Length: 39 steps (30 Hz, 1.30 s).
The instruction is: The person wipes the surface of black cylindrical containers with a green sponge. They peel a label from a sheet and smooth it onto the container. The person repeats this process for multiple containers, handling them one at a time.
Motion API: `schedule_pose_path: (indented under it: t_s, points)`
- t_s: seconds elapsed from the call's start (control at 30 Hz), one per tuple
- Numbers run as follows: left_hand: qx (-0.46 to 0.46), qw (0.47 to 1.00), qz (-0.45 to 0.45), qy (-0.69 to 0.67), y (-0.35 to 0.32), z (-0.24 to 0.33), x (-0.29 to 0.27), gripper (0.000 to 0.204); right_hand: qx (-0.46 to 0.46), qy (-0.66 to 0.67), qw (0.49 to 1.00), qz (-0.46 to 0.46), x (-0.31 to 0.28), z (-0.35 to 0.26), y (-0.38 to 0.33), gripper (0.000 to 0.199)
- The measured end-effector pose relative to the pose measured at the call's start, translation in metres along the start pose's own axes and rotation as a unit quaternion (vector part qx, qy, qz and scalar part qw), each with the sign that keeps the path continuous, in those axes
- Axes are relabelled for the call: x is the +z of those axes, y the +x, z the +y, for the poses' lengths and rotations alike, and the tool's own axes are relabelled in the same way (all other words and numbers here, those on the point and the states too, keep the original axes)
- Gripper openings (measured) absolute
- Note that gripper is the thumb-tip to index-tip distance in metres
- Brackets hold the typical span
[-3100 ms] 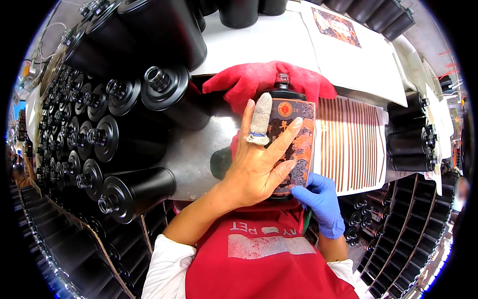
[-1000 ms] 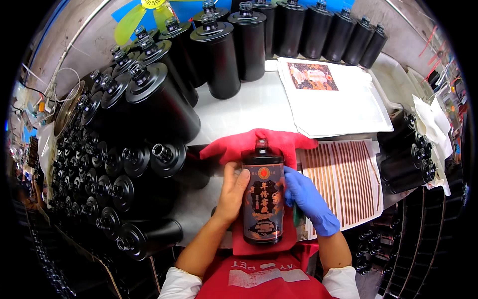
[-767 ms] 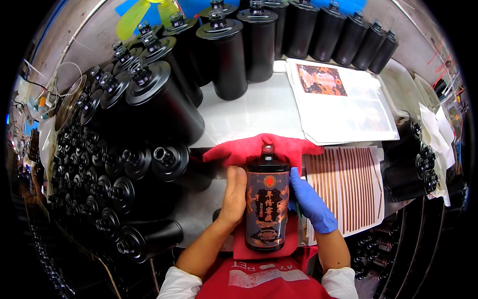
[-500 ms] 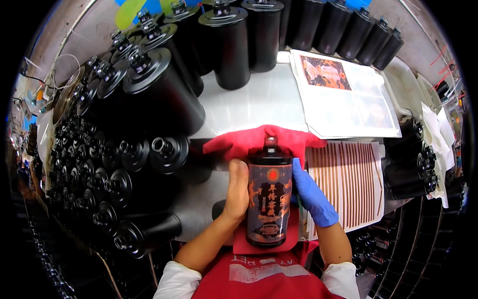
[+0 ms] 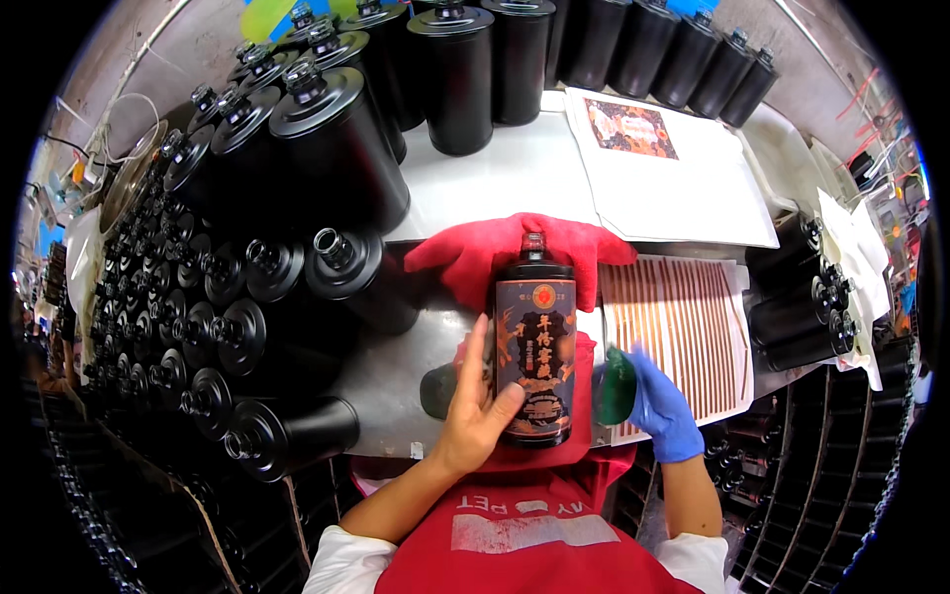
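Observation:
A black bottle with a dark label printed in red and gold lies on a red cloth, its neck pointing away from me. My bare left hand rests on the bottle's lower left side, thumb over the label's bottom corner. My right hand, in a blue glove, is just right of the bottle and holds a small green scraper-like piece beside the label's edge.
Many plain black bottles lie stacked at the left and stand upright along the back. A sheet of striped label strips lies to the right, white paper with a printed label behind it. More bottles lie at the right.
The flat label pressing of three seconds ago has given way to holding the labelled bottle. In the last half second my right hand left the bottle's side and now holds a green piece.

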<state>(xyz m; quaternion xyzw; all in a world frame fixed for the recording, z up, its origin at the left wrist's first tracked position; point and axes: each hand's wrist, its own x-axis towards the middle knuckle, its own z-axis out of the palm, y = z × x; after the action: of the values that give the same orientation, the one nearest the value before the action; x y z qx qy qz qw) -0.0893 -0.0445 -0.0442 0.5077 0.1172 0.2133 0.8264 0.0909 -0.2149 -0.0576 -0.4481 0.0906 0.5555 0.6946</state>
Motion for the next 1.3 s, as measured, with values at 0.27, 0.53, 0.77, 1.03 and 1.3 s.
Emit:
schedule_pose_path:
  t_s: [0.27, 0.53, 0.77, 1.03, 1.3]
  points:
    - [0.044, 0.776, 0.137, 0.615, -0.032, 0.008, -0.05, 0.048, -0.388, -0.651, 0.636, -0.147, 0.112, -0.021, -0.052, 0.029]
    - [-0.077, 0.765, 0.084, 0.634, -0.039, 0.002, -0.063, 0.054, -0.61, -0.655, 0.442, -0.059, 0.153, -0.084, 0.041, 0.02]
    - [-0.001, 0.897, 0.162, 0.412, -0.064, -0.001, -0.076, 0.024, -0.506, -0.711, 0.45, -0.189, 0.089, 0.029, -0.059, 0.036]
    - [0.151, 0.974, 0.164, 0.035, -0.018, 0.041, -0.035, 0.031, -0.369, -0.438, 0.813, 0.107, 0.097, 0.014, -0.055, 0.029]
    - [0.14, 0.932, 0.183, 0.281, 0.051, 0.039, 0.016, 0.02, -0.415, -0.389, 0.817, 0.089, 0.131, 0.001, -0.009, 0.027]
